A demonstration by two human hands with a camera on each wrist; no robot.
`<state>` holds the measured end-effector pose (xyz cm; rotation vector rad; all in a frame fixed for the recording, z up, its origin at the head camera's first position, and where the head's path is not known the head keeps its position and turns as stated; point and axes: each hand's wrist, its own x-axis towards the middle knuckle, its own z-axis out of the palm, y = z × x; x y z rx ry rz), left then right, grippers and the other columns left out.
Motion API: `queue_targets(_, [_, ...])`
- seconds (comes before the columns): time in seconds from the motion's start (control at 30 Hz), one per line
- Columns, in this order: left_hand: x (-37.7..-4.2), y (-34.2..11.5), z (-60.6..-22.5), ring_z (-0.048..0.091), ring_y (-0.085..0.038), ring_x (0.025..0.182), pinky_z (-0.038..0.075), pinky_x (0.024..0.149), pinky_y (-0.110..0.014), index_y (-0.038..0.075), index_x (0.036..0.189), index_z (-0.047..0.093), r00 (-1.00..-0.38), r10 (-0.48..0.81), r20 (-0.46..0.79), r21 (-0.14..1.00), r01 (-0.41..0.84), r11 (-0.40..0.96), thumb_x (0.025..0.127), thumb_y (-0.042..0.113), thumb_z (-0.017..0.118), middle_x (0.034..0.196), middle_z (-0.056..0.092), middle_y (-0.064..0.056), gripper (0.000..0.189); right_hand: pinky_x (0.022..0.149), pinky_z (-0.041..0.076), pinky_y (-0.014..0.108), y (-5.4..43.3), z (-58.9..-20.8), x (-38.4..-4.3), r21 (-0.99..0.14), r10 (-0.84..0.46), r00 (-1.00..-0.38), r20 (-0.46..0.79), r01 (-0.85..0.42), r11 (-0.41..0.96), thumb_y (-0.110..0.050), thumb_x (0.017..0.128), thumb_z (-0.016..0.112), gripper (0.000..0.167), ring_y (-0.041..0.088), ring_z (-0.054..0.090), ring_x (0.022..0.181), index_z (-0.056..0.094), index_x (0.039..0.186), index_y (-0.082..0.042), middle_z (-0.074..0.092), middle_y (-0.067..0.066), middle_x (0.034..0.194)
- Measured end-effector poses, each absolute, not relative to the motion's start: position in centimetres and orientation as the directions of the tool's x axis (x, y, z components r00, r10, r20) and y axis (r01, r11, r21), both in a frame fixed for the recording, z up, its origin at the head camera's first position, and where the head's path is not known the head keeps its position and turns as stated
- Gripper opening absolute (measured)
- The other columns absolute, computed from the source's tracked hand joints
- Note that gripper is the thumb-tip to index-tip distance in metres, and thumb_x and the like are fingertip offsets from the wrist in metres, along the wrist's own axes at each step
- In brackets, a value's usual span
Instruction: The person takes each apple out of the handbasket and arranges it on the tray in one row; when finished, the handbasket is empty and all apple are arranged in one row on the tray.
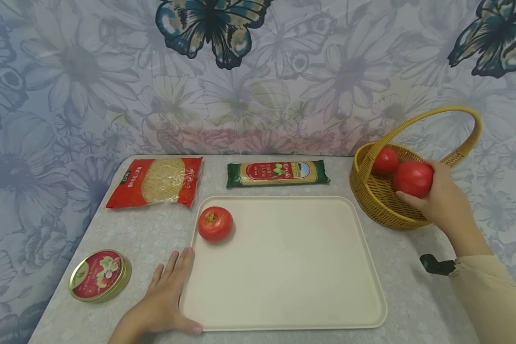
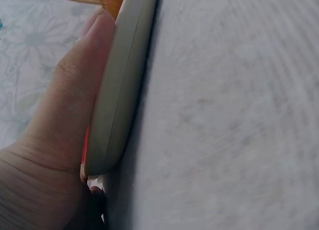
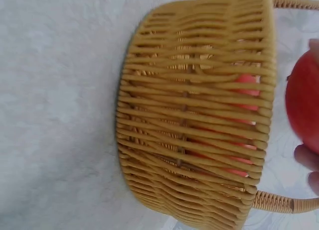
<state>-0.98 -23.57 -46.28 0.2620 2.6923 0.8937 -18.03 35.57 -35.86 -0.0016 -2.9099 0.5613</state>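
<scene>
In the head view my right hand (image 1: 449, 203) grips a red pomegranate (image 1: 413, 178), thumb and fingers around its side. This fruit is at the rim of a yellow wicker basket (image 1: 384, 210); the right wrist view shows the held pomegranate (image 3: 305, 100) just above the rim. Another red fruit (image 1: 385, 161) lies inside the basket. My left hand (image 1: 163, 296) rests at the near left corner of a cream tray (image 1: 292, 263), fingers straight along its left side and thumb on the front edge. One pomegranate (image 1: 215, 223) sits in the tray's far left corner.
Behind the tray lie a red bag of pasta (image 1: 156, 182) and a green-ended packet of spaghetti (image 1: 278, 173). A round gold-and-red tin (image 1: 100, 276) stands left of my left hand. The basket's tall handle (image 1: 438, 111) arches over it, beside the patterned backdrop (image 1: 284, 105).
</scene>
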Motion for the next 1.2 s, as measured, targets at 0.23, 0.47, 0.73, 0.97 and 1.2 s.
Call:
queue_targets(0.23, [-0.9, -23.6, -46.3, -0.003, -0.046, 0.152, -0.011, 0.121, -0.058, 0.012, 0.161, 0.005, -0.940, 0.258, -0.221, 0.608, 0.074, 0.790, 0.035, 0.076, 0.085, 0.167, 0.006, -0.020, 0.163, 0.089, 0.042, 0.075, 33.8, -35.3, -15.6, -0.565, 0.117, -0.954, 0.275, -0.062, 0.823, -0.036, 0.076, 0.084, 0.103, 0.050, 0.045, 0.119, 0.021, 0.150, -0.002, 0.038, 0.031, 0.143])
queue_targets(0.47, [-1.1, -23.6, -46.4, -0.005, -0.044, 0.153, -0.011, 0.120, -0.061, 0.014, 0.161, 0.004, -0.936, 0.247, -0.253, 0.600, 0.048, 0.798, 0.035, 0.075, 0.087, 0.167, 0.005, -0.019, 0.163, 0.086, 0.039, 0.019, 30.7, -35.1, -14.4, -0.638, 0.111, -0.926, 0.362, -0.160, 0.753, -0.017, 0.067, 0.091, 0.099, 0.022, 0.042, 0.120, 0.031, 0.146, -0.012, 0.042, 0.014, 0.140])
queue_targets(0.73, [-1.1, -23.8, -46.8, -0.005, -0.044, 0.153, -0.011, 0.120, -0.061, 0.015, 0.161, 0.004, -0.934, 0.248, -0.258, 0.599, 0.047, 0.800, 0.036, 0.075, 0.086, 0.167, 0.005, -0.018, 0.161, 0.090, 0.045, 0.045, 27.2, -35.3, -14.4, -0.567, -0.075, -0.879, 0.471, -0.367, 0.737, -0.011, 0.056, 0.095, 0.096, 0.026, 0.043, 0.123, 0.046, 0.140, -0.007, 0.045, 0.015, 0.135])
queue_targets(0.97, [-1.2, -23.8, -46.7, -0.006, -0.044, 0.153, -0.009, 0.119, -0.064, 0.014, 0.161, 0.003, -0.930, 0.251, -0.269, 0.592, 0.046, 0.805, 0.037, 0.076, 0.086, 0.168, 0.004, -0.017, 0.161, 0.089, 0.049, 0.067, 24.3, -35.6, -14.5, -0.619, -0.135, -0.908, 0.398, -0.374, 0.691, -0.016, 0.061, 0.094, 0.088, 0.031, 0.050, 0.120, 0.045, 0.134, -0.008, 0.052, 0.013, 0.130])
queue_targets(1.2, [-1.2, -23.8, -46.6, -0.006, -0.044, 0.153, -0.010, 0.119, -0.064, 0.015, 0.161, 0.003, -0.930, 0.251, -0.269, 0.594, 0.045, 0.803, 0.037, 0.074, 0.086, 0.168, 0.004, -0.017, 0.161, 0.088, 0.052, 0.065, 21.8, -36.5, -14.7, -0.657, -0.207, -0.917, 0.341, -0.390, 0.645, -0.019, 0.067, 0.091, 0.088, 0.035, 0.053, 0.118, 0.042, 0.139, -0.006, 0.052, 0.015, 0.131])
